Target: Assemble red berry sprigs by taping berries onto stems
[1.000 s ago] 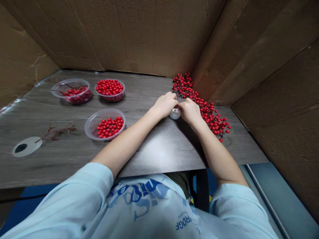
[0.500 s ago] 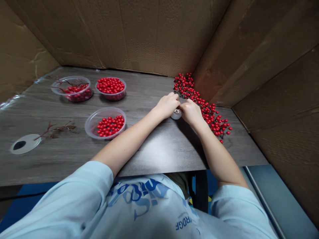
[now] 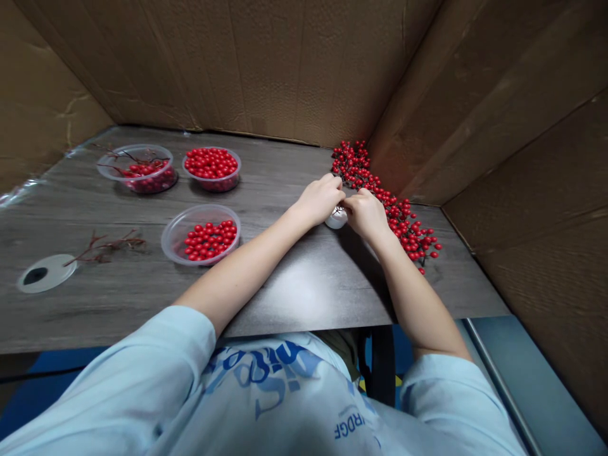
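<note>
My left hand (image 3: 322,200) and my right hand (image 3: 367,214) meet over a small round whitish container (image 3: 336,220) on the table. Both have their fingers pinched together, the tips almost touching. Thin dark stems show between the hands, just above the container; what exactly each hand grips is hidden by the fingers. Close behind and to the right of my right hand lies a long heap of red berry sprigs (image 3: 401,218) with dark stems.
To the left, loose red berries fill one clear bowl (image 3: 211,170) and partly fill a nearer bowl (image 3: 171,244). Another bowl (image 3: 102,166) holds berries and twigs. A bare reddish twig (image 3: 102,246) touches a flat pale disc (image 3: 56,278). Cardboard walls (image 3: 266,69) enclose the table.
Almost nothing differs. The right hand has shifted very slightly, and both hands remain pinched over the small container.
</note>
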Tool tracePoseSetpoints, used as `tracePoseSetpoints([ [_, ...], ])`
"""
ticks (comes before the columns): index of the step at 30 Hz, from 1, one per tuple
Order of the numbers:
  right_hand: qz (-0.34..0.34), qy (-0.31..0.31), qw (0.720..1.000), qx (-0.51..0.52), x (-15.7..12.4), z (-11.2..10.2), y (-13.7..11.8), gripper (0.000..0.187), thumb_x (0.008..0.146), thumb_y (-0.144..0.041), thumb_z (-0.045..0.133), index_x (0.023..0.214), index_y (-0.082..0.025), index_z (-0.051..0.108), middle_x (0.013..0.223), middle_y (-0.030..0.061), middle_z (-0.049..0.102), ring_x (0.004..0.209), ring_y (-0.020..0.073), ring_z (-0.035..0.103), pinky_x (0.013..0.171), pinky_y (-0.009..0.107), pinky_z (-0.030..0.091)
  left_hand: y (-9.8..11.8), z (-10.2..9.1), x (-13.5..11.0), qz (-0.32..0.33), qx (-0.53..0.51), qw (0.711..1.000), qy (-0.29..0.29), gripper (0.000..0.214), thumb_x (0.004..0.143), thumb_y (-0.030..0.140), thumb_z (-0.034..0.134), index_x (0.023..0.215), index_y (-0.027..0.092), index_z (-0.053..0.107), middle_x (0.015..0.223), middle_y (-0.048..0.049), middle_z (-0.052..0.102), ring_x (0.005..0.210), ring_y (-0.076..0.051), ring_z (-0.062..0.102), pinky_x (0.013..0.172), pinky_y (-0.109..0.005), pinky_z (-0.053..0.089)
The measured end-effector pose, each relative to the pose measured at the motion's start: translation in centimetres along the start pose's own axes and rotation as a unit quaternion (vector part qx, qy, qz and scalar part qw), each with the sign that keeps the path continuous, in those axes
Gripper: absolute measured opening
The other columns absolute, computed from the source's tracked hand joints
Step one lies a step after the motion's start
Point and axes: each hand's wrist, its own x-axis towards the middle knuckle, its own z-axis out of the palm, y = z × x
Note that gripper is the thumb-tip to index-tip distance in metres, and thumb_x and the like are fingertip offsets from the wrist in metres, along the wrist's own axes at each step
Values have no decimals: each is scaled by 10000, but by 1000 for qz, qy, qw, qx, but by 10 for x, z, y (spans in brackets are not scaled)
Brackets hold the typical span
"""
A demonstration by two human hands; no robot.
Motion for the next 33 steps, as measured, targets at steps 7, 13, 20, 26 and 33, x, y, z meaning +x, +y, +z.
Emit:
tracePoseSetpoints([
  [7, 9, 43, 998, 41, -2, -1, 5, 260, 797, -103, 443, 768, -176, 692, 683, 55, 644, 718, 191, 484, 553, 285, 287, 1, -6, 1, -8, -13, 1000, 25, 307, 885, 207, 377, 877, 147, 678, 990, -79, 556, 994, -211, 476, 720, -301, 398],
  [13, 27, 48, 996, 64, -5, -2, 6, 246, 791, -134, 474, 829, -172, 714, 729, 71, 651, 738, 203, 520, 575, 283, 331, 2, -6, 0, -13, -29, 999, 30, 285, 877, 205, 396, 857, 149, 674, 987, -79, 550, 987, -207, 470, 730, -302, 398],
  [20, 16, 34, 997, 69, -5, 3, 5, 268, 826, -143, 456, 908, -174, 710, 851, 63, 679, 799, 206, 543, 634, 285, 377, 0, -3, -1, -22, -4, 1000, 22, 291, 878, 193, 390, 892, 128, 673, 1004, -97, 558, 990, -219, 473, 730, -308, 405],
  [26, 17, 24, 998, 61, -3, 10, 4, 289, 823, -118, 446, 926, -179, 709, 894, 64, 680, 825, 204, 547, 654, 281, 389, -2, 4, -1, -47, 13, 999, 10, 306, 885, 192, 375, 917, 116, 670, 1009, -113, 568, 994, -248, 478, 698, -323, 407],
  [33, 26, 23, 998, 61, -2, 10, 4, 290, 826, -132, 433, 907, -178, 708, 884, 75, 682, 817, 206, 547, 638, 287, 392, -1, 4, -1, -51, 0, 999, 4, 294, 883, 196, 387, 921, 110, 665, 1015, -121, 559, 998, -239, 461, 732, -322, 407],
])
